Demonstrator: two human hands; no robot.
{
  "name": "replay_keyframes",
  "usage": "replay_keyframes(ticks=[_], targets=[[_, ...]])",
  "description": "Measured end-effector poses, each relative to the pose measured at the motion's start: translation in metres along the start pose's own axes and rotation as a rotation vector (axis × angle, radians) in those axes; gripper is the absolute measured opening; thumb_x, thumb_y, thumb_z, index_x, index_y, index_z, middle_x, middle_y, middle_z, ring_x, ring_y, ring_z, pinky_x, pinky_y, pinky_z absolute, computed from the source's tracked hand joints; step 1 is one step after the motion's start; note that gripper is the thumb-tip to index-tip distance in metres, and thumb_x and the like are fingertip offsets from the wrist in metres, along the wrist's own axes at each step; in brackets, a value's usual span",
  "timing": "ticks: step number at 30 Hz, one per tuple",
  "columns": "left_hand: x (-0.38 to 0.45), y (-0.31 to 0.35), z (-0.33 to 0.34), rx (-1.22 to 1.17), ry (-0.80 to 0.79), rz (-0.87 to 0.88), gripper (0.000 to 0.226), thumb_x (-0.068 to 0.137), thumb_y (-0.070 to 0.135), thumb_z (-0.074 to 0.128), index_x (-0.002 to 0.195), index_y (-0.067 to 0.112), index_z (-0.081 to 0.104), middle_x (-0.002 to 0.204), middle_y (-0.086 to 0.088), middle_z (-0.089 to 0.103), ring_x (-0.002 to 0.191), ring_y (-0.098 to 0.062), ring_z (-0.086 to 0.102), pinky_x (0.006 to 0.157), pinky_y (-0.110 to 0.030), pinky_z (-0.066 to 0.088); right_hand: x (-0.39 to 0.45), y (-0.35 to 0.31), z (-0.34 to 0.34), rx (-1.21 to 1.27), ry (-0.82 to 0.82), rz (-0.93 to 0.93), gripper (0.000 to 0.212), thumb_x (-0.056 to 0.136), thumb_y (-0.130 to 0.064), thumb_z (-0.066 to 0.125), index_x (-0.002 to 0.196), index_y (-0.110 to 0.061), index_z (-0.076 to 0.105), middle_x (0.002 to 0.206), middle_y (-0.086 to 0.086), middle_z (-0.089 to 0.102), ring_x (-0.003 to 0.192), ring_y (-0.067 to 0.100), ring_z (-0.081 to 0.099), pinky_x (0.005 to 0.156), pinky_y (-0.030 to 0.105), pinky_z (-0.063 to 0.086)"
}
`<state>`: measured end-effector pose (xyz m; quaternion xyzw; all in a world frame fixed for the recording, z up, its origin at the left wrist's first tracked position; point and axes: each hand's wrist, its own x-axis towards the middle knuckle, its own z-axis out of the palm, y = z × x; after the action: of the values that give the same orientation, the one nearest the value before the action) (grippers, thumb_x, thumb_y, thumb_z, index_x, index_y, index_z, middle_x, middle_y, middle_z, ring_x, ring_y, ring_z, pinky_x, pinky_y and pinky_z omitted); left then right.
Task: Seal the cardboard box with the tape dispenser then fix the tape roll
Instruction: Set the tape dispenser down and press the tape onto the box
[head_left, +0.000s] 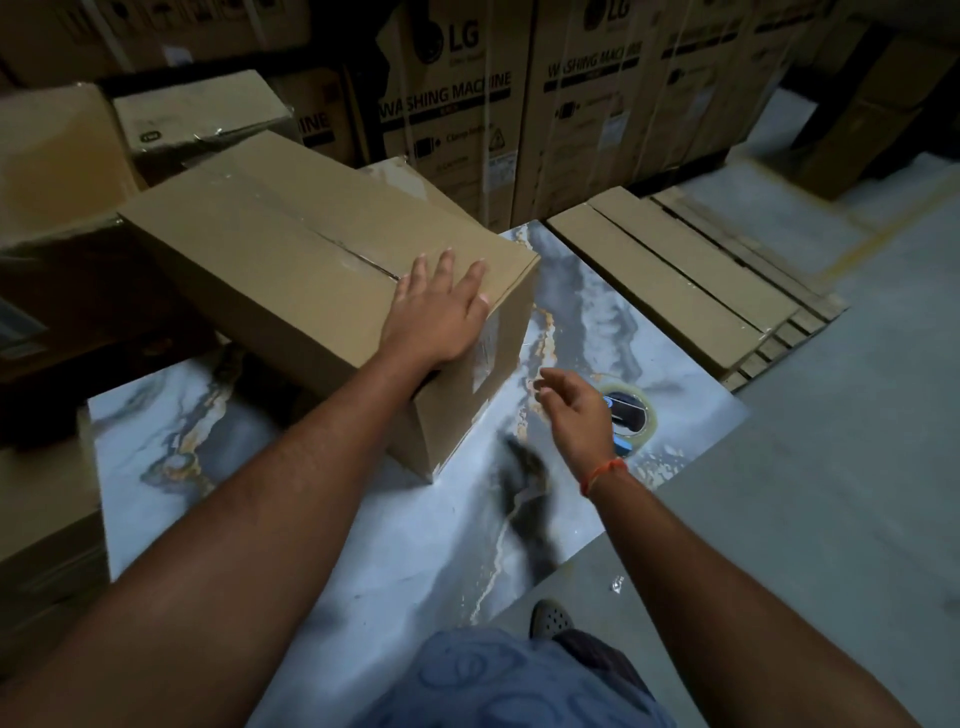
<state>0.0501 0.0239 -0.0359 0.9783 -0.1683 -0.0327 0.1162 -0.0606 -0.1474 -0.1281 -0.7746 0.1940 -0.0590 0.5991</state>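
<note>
Stacked brown washing-machine cartons (519, 104) wall off the back of a dim storeroom, and in front of them lies a grey marbled slab (363, 545) with orange veins. On the slab's far left part sits a plain brown cardboard box (291, 291), its top flaps closed along a central seam. With the forearm stretched forward, the left hand (441, 312) lies palm-down and flat on the box's near top corner, fingers spread, gripping nothing. Beside the box, the right hand (576, 410) hovers above the slab with its fingers loosely curled and empty, an orange thread bracelet (605, 475) on its wrist. Just beyond that hand, near the slab's right edge, rests a blue tape dispenser with a clear tape roll (631, 410).
</note>
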Motion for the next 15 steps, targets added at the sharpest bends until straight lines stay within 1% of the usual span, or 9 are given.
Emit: replay_keyframes(ticks=[1,3,4,5,6,8,10,12,15], targets=[[0.001,0.000,0.000,0.003,0.000,-0.002,0.058,0.106,0.050,0.021,0.162,0.037,0.012,0.172,-0.006,0.004,0.158,-0.036,0.002,0.126,-0.050,0.005,0.003,0.003,-0.011,-0.013,-0.006,-0.002,0.025,0.094,-0.014,0.063,0.118,-0.011,0.070,0.110,0.007,0.075,0.103,0.012,0.072,0.100,0.035,0.055],[0.001,0.001,0.000,0.012,0.000,-0.005,0.058,0.106,0.050,0.020,0.162,0.037,0.012,0.172,-0.006,0.004,0.158,-0.036,0.003,0.126,-0.050,0.005,0.007,0.005,-0.033,-0.107,-0.028,-0.039,0.023,0.095,-0.010,0.063,0.117,-0.006,0.071,0.103,0.005,0.074,0.086,-0.009,0.069,0.086,0.009,0.051],[0.001,0.001,0.000,0.015,0.002,-0.006,0.058,0.106,0.050,0.021,0.162,0.037,0.012,0.172,-0.006,0.004,0.158,-0.036,0.003,0.126,-0.050,0.005,0.011,0.006,-0.043,-0.197,-0.018,-0.077,0.023,0.095,-0.009,0.063,0.116,-0.004,0.071,0.101,0.005,0.073,0.080,-0.011,0.066,0.077,0.000,0.045],[0.001,0.002,0.000,0.017,0.004,-0.006,0.057,0.107,0.050,0.021,0.162,0.038,0.012,0.172,-0.005,0.005,0.158,-0.036,0.004,0.125,-0.050,0.005,0.016,0.009,-0.052,-0.292,-0.015,-0.121,0.023,0.095,-0.009,0.063,0.115,-0.006,0.072,0.100,0.006,0.074,0.079,-0.008,0.065,0.073,-0.002,0.041],[0.000,0.002,0.000,0.017,0.004,-0.007,0.057,0.107,0.050,0.021,0.162,0.038,0.012,0.172,-0.005,0.005,0.158,-0.035,0.003,0.125,-0.050,0.006,0.022,0.014,-0.059,-0.393,-0.038,-0.149,0.024,0.094,-0.011,0.063,0.116,-0.010,0.072,0.100,0.005,0.075,0.082,0.001,0.066,0.074,0.003,0.042],[0.000,0.002,0.000,0.019,0.004,-0.014,0.057,0.107,0.051,0.020,0.162,0.039,0.010,0.173,-0.003,0.003,0.158,-0.033,0.003,0.126,-0.050,0.005,0.033,0.025,-0.072,-0.582,-0.138,-0.187,0.032,0.091,-0.013,0.062,0.123,-0.015,0.069,0.103,0.003,0.075,0.092,0.016,0.069,0.082,0.018,0.045],[0.001,0.004,0.001,0.036,0.009,-0.047,0.058,0.106,0.052,0.020,0.162,0.038,0.010,0.173,-0.003,0.003,0.158,-0.032,0.003,0.126,-0.049,0.006,0.046,0.036,-0.081,-0.712,-0.230,-0.207,0.042,0.088,-0.015,0.063,0.131,-0.014,0.062,0.109,0.008,0.072,0.099,0.026,0.068,0.089,0.030,0.050],[-0.001,0.008,0.004,0.054,0.024,-0.123,0.060,0.106,0.053,0.021,0.162,0.035,0.011,0.172,-0.005,0.005,0.158,-0.031,0.005,0.126,-0.049,0.008,0.058,0.045,-0.086,-0.794,-0.281,-0.222,0.050,0.085,-0.023,0.067,0.133,-0.014,0.057,0.113,0.013,0.068,0.102,0.032,0.065,0.091,0.038,0.052],[-0.004,0.020,0.011,0.062,0.069,-0.277,0.061,0.105,0.053,0.022,0.162,0.031,0.015,0.172,-0.008,0.009,0.158,-0.032,0.008,0.125,-0.050,0.011,0.073,0.057,-0.091,-0.923,-0.413,-0.261,0.058,0.082,-0.034,0.072,0.132,-0.016,0.051,0.114,0.013,0.066,0.102,0.033,0.063,0.089,0.041,0.053]])
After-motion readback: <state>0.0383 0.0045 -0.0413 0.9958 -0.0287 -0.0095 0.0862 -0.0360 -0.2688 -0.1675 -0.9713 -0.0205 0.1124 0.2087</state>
